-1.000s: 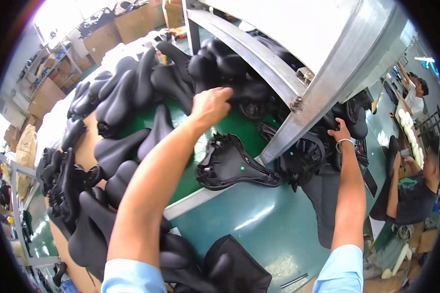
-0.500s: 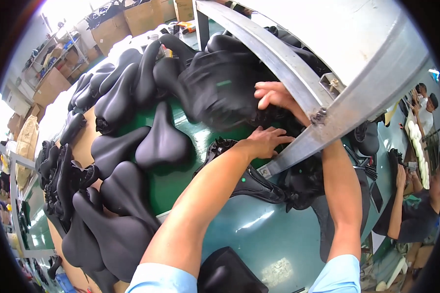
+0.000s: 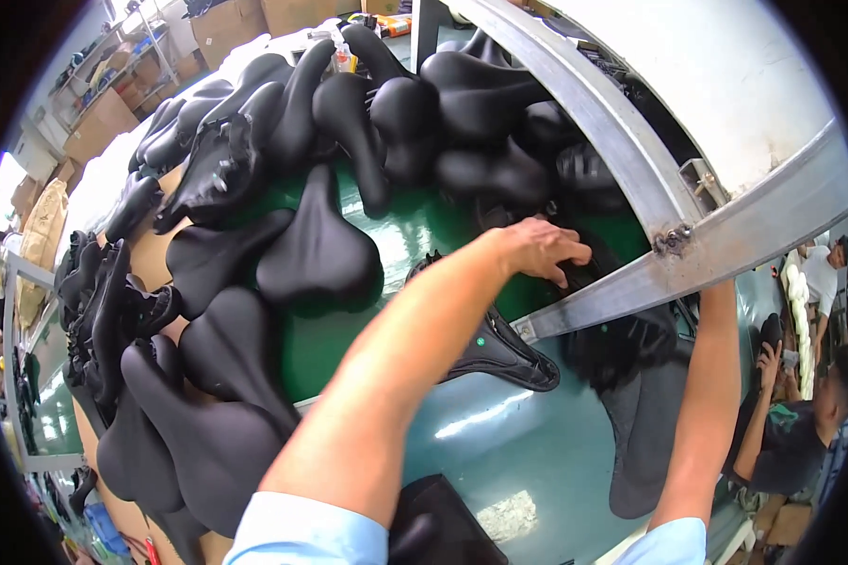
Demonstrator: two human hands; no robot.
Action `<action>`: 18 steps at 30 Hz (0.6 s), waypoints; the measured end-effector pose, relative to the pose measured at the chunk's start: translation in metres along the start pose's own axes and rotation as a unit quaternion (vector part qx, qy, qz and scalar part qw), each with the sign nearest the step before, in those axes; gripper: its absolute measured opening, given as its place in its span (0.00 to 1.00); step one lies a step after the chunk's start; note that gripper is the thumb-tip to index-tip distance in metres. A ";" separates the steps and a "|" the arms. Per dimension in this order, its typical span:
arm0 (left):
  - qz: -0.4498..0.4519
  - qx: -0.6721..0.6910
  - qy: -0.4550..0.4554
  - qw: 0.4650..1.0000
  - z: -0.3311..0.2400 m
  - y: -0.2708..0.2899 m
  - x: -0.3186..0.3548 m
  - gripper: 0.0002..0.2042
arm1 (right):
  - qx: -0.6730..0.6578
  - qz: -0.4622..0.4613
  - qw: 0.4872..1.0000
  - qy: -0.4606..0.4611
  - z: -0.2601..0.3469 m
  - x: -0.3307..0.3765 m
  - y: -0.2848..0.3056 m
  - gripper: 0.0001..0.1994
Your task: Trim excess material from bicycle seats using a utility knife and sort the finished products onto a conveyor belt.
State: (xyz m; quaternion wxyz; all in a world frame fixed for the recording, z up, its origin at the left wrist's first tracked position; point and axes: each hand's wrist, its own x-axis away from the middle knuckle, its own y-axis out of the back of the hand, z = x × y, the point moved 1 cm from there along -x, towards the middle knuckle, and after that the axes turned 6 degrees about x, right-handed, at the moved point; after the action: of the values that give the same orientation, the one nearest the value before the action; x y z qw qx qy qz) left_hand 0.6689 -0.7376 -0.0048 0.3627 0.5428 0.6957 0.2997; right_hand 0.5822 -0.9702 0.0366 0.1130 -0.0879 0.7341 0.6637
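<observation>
My left hand (image 3: 541,249) reaches over the green tabletop with its fingers bent down onto dark material beside a metal beam. What is under the fingertips is hard to make out. My right forearm (image 3: 705,405) rises on the right and passes behind the beam, which hides the hand. Below my left wrist lies an upturned black bicycle saddle (image 3: 516,363) with a small green dot. Past the beam sits a bunched black piece (image 3: 612,348), and a flat dark grey piece (image 3: 645,438) lies beside my right forearm. A smooth black saddle (image 3: 318,250) rests left of my left hand.
A metal frame (image 3: 622,160) with a slanting beam (image 3: 622,297) crosses above the table (image 3: 424,414). Black saddles (image 3: 198,433) are heaped along the left and far sides. A black curved object (image 3: 448,527) lies at the near edge. A co-worker (image 3: 791,424) is at the right.
A blurred, large black sheet-like thing is gone from the far middle, exposing saddles there. My left hand has shifted up and right; my right hand has gone behind the beam. The view has shifted.
</observation>
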 end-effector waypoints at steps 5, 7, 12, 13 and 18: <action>-0.048 -0.030 0.073 0.996 -0.028 0.064 0.041 0.11 | -0.201 -0.026 0.974 -0.101 -0.023 0.008 0.016 0.20; -0.187 -0.145 0.007 0.972 0.006 0.095 0.083 0.08 | -0.309 -0.034 0.941 -0.132 -0.019 0.000 0.020 0.20; -0.107 -0.023 0.217 0.970 -0.015 0.129 0.169 0.11 | -0.465 -0.058 0.852 -0.235 -0.055 0.006 0.038 0.20; -0.125 0.015 0.236 0.964 -0.039 0.113 0.165 0.13 | -0.496 -0.064 0.829 -0.251 -0.066 0.012 0.042 0.20; -0.126 -0.063 0.124 0.982 -0.051 0.040 0.127 0.28 | -0.768 0.021 0.582 -0.267 0.010 0.088 -0.042 0.28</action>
State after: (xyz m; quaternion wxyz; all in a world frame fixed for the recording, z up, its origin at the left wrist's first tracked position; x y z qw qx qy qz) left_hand 0.6293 -0.6060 0.0326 0.3419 0.3855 0.7780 0.3596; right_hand 0.5101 -0.9628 -0.0289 0.1803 0.0552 -0.1103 0.9758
